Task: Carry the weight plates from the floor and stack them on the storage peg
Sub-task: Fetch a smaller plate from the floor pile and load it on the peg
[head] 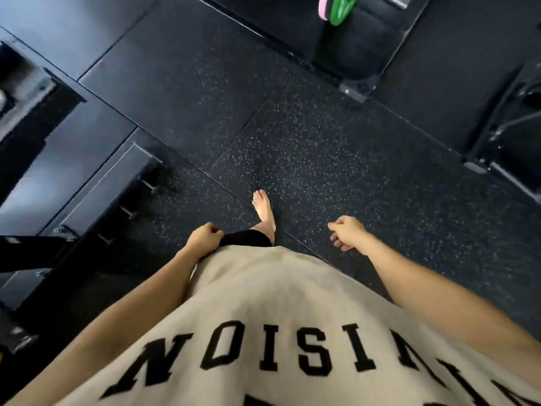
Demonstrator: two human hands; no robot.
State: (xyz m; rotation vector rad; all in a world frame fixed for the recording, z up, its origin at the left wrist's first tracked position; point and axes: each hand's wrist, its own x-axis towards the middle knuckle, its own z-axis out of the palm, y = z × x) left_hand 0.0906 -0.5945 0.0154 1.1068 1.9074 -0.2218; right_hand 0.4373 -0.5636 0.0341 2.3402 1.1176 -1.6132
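Both hands hang loosely curled and empty, the right hand (348,232) nearer than the left hand (205,237) to the pink and green plates (336,8), far off at the frame's upper right.

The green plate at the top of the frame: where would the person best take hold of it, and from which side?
The green plate stands on edge beside a pink plate, only its lower rim in view. Likely best gripped at the rim, coming from its open right side, away from the pink one. Both the left hand and right hand hold nothing.
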